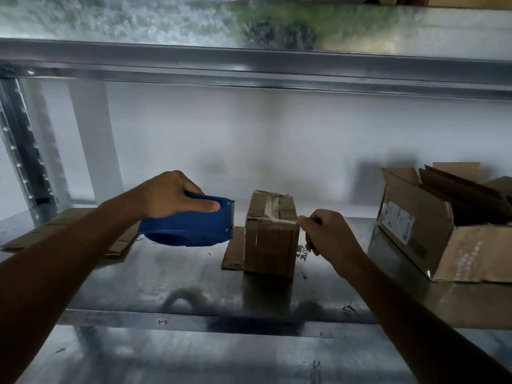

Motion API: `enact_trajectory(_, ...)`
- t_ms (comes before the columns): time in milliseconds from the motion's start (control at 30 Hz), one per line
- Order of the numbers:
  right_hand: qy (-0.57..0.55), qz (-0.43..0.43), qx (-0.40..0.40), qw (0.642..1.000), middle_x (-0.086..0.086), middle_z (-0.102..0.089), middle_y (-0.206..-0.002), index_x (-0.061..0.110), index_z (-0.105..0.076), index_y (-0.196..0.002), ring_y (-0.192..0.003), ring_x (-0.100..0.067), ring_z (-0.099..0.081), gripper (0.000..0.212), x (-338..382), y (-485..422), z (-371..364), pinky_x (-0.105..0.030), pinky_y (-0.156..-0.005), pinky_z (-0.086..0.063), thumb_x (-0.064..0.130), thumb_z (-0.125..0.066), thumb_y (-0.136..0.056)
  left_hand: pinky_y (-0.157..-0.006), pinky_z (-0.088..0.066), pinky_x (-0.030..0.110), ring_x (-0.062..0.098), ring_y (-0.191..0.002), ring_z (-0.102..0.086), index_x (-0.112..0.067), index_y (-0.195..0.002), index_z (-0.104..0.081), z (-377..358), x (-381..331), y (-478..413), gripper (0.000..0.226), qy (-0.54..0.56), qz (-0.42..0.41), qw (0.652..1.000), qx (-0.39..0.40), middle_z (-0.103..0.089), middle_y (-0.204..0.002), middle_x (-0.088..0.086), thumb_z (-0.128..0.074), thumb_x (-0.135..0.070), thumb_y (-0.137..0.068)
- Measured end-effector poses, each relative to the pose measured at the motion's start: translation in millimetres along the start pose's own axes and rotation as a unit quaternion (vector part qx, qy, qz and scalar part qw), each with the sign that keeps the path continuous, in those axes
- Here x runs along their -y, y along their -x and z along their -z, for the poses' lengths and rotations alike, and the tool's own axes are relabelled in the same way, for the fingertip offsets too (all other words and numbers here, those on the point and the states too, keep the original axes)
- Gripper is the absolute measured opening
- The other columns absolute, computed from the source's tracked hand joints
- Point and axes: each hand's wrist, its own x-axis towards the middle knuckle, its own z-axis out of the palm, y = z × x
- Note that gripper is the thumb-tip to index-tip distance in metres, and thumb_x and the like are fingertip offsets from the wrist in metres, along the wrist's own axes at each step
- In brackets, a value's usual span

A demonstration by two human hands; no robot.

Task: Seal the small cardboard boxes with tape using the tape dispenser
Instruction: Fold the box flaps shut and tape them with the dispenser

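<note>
Small cardboard box: upright on the metal shelf, flaps closed. A pale tape strip runs over its top; a second tape strand lies along its upper front edge.

Left hand: just left of the box. Grip wrapped round the handle of the blue tape dispenser, thumb laid along the top. The dispenser's toothed end faces the box, near it but not touching.

Right hand: at the box's upper right corner. Grip curled tight, fingertips pinching the end of the strand where it leaves the corner.

Flat cardboard scrap: on the shelf, against the box's lower left side.

Flattened cardboard sheet: well left of the box, partly under the left forearm.

Larger open carton: well right of the box, flaps up, white label on the side facing the box.

Steel crossbeam: above the box. View motion-blurred toward the top.
</note>
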Motion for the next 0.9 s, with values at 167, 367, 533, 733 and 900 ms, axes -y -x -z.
enact_trajectory(167, 0.151, 0.093, -0.050, 0.983, 0.001, -0.059, -0.074, 0.016, -0.053, -0.081, -0.069, -0.012, -0.058, 0.024, -4.5, 0.5, -4.4, -0.022, -0.057, -0.037, 0.031, -0.052, -0.100, -0.073, -0.055, 0.034, 0.015, -0.079, -0.073, -0.034, -0.084, -0.081, -6.7, 0.9, 0.2, 0.080, 0.011, -0.005, 1.000, -0.007, -0.076, -0.080, -0.008, -0.057, -0.100, -0.046)
enact_trajectory(367, 0.145, 0.063, 0.012, 0.987, 0.002, -0.054, -0.099, 0.015, -0.045, -0.106, -0.090, -0.020, -0.057, 0.027, -7.0, -4.2, -14.6, -0.031, -0.068, -0.049, 0.026, -0.066, -0.092, -0.084, -0.058, 0.043, 0.011, -0.080, -0.073, -0.035, -0.085, -0.081, -6.2, -0.5, 0.4, 0.078, 0.013, -0.012, 1.000, -0.020, -0.077, -0.083, -0.011, -0.057, -0.100, -0.048)
enact_trajectory(533, -0.084, -0.056, 0.020, 0.995, -0.007, -0.069, -0.092, 0.008, -0.059, -0.094, -0.089, -0.026, -0.067, 0.021, -17.8, -13.0, -10.7, -0.042, -0.083, -0.056, 0.025, -0.050, -0.101, -0.085, -0.059, 0.041, 0.006, -0.080, -0.072, -0.039, -0.085, -0.080, -3.2, 1.6, 1.7, 0.085, -0.020, -0.003, 1.000, -0.006, -0.076, -0.084, -0.016, -0.050, -0.105, -0.042)
enact_trajectory(733, 0.008, 0.181, -0.110, 0.977, -0.003, -0.066, -0.101, 0.013, -0.057, -0.106, -0.097, -0.017, -0.064, 0.018, -15.3, -19.9, -12.5, -0.034, -0.086, -0.052, 0.031, -0.053, -0.102, -0.083, -0.059, 0.045, 0.015, -0.080, -0.074, -0.033, -0.086, -0.082, -8.1, 8.6, -2.7, 0.064, 0.020, -0.010, 1.000, -0.017, -0.078, -0.083, -0.008, -0.063, -0.087, -0.058)
enact_trajectory(900, 0.223, 0.384, 0.041, 0.895, -0.002, -0.041, -0.158, 0.019, -0.040, -0.152, -0.148, -0.013, -0.030, 0.053, 16.2, -35.8, -19.9, -0.022, -0.117, -0.021, 0.045, -0.032, -0.107, -0.079, -0.058, 0.040, 0.013, -0.078, -0.074, -0.036, -0.085, -0.081, -8.5, 7.4, -7.8, 0.073, 0.035, -0.017, 0.999, -0.024, -0.077, -0.082, -0.009, -0.061, -0.097, -0.050)
